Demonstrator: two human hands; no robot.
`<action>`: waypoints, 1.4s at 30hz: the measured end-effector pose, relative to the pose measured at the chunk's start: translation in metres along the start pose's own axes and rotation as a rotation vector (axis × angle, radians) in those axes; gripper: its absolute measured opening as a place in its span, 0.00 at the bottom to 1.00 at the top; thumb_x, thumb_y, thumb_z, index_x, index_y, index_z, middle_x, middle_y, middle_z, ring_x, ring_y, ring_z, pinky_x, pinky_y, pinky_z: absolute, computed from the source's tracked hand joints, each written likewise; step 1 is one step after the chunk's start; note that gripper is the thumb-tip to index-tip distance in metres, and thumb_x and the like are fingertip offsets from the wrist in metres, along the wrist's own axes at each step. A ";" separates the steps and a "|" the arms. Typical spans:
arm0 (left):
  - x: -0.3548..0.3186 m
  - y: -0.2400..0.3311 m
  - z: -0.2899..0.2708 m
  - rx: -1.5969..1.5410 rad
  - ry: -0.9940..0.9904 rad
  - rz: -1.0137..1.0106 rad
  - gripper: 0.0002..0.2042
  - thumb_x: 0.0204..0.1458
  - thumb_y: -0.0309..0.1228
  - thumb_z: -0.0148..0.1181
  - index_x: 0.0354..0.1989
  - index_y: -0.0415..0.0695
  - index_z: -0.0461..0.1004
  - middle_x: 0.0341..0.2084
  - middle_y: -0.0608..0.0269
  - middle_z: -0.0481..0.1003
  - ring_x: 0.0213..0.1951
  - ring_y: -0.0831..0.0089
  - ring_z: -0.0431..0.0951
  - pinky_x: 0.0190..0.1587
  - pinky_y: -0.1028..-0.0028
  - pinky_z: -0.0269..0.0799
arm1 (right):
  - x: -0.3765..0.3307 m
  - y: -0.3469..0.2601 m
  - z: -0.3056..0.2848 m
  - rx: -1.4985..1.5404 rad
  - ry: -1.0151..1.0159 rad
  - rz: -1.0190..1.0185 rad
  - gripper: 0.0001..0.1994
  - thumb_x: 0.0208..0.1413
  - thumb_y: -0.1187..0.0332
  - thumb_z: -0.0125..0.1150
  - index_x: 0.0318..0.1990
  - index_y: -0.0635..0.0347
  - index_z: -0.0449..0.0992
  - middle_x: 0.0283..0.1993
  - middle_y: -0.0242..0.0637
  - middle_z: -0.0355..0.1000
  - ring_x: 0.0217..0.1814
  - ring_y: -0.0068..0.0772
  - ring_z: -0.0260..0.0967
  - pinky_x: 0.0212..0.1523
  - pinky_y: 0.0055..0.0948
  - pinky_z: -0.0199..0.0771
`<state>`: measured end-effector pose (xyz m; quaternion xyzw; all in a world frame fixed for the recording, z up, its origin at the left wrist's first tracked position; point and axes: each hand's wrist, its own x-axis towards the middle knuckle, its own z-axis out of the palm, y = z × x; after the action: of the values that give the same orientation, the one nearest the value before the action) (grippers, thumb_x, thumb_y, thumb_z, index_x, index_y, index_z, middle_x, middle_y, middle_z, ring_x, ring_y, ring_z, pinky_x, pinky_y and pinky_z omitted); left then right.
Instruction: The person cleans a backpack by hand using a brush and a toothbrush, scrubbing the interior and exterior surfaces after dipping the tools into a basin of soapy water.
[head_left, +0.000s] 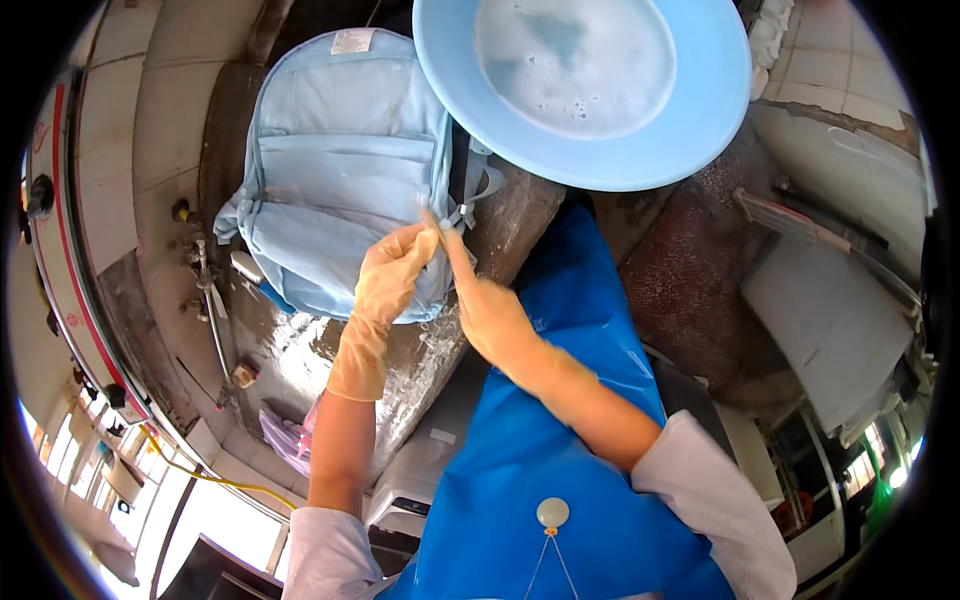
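Backpack (350, 190), light blue, soft and creased, lies on the dark, wet-streaked tabletop (515, 225), its rounded top at the far end, a fold running across its front and grey-blue straps (476, 180) loose along its right side. Just off its upper right is a round, light-blue basin (640, 165) of cloudy, sudsy water (590, 75). Over the bag's lower right edge, the left hand (393, 275) and right hand (495, 320), in pale yellow gloves (358, 360), meet: the left's fingers are curled together, the right's index finger extends to them. Blur keeps me from telling whether either grasps anything. A small white label (352, 41) sits at the backpack's top, its print too small to read.
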<state>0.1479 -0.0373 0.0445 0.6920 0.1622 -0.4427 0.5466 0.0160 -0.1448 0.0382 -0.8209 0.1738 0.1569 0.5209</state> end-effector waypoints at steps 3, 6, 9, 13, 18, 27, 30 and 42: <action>-0.004 0.006 -0.002 -0.020 -0.042 -0.032 0.17 0.58 0.37 0.61 0.48 0.35 0.76 0.32 0.73 0.75 0.32 0.88 0.69 0.34 0.85 0.66 | -0.009 -0.003 -0.007 0.020 -0.132 0.099 0.38 0.54 0.77 0.49 0.73 0.50 0.43 0.26 0.51 0.72 0.27 0.54 0.72 0.31 0.49 0.73; -0.001 0.004 0.003 -0.035 -0.031 -0.075 0.17 0.58 0.37 0.61 0.48 0.36 0.75 0.33 0.72 0.76 0.32 0.87 0.70 0.34 0.85 0.66 | 0.030 -0.002 -0.013 -0.034 0.039 -0.029 0.40 0.54 0.78 0.49 0.73 0.48 0.40 0.26 0.51 0.72 0.27 0.54 0.72 0.31 0.49 0.73; 0.000 0.002 -0.007 -0.014 -0.031 -0.053 0.17 0.58 0.37 0.61 0.48 0.36 0.75 0.32 0.72 0.76 0.32 0.87 0.70 0.34 0.85 0.66 | -0.015 -0.005 -0.013 -0.016 -0.261 0.141 0.39 0.53 0.78 0.48 0.72 0.50 0.42 0.26 0.51 0.72 0.27 0.55 0.72 0.30 0.49 0.73; 0.002 0.006 -0.003 -0.011 -0.011 -0.079 0.16 0.58 0.36 0.62 0.47 0.36 0.76 0.31 0.73 0.75 0.30 0.88 0.68 0.33 0.85 0.64 | 0.025 0.002 -0.010 -0.090 0.064 -0.065 0.40 0.52 0.80 0.49 0.73 0.53 0.42 0.22 0.50 0.70 0.22 0.53 0.70 0.27 0.47 0.72; -0.001 0.017 -0.010 -0.065 -0.163 -0.132 0.17 0.58 0.38 0.60 0.46 0.35 0.76 0.29 0.72 0.74 0.31 0.84 0.70 0.34 0.83 0.66 | 0.006 0.003 -0.012 -0.030 -0.134 0.057 0.40 0.53 0.78 0.49 0.73 0.50 0.41 0.26 0.52 0.72 0.26 0.55 0.72 0.30 0.47 0.74; -0.004 0.029 -0.002 0.078 -0.041 -0.124 0.16 0.56 0.38 0.60 0.42 0.35 0.77 0.27 0.73 0.71 0.29 0.84 0.67 0.33 0.83 0.63 | 0.031 -0.002 -0.015 -0.028 -0.080 0.034 0.42 0.53 0.76 0.49 0.73 0.45 0.37 0.28 0.53 0.73 0.29 0.56 0.73 0.32 0.50 0.75; -0.002 0.026 -0.007 0.105 -0.078 -0.087 0.16 0.56 0.38 0.60 0.41 0.35 0.77 0.26 0.74 0.70 0.29 0.84 0.66 0.33 0.83 0.62 | 0.000 0.000 -0.016 0.007 -0.119 0.055 0.41 0.53 0.76 0.49 0.73 0.46 0.38 0.29 0.51 0.73 0.29 0.55 0.73 0.31 0.49 0.74; -0.001 0.021 -0.006 0.072 -0.047 -0.035 0.15 0.56 0.36 0.59 0.42 0.34 0.77 0.24 0.74 0.70 0.28 0.85 0.66 0.31 0.84 0.60 | 0.018 0.011 -0.019 -0.164 0.001 -0.047 0.40 0.53 0.77 0.50 0.73 0.49 0.41 0.25 0.51 0.71 0.26 0.55 0.72 0.29 0.51 0.73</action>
<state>0.1651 -0.0395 0.0580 0.6978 0.1455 -0.4739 0.5170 0.0287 -0.1684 0.0294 -0.8646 0.1411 0.1579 0.4556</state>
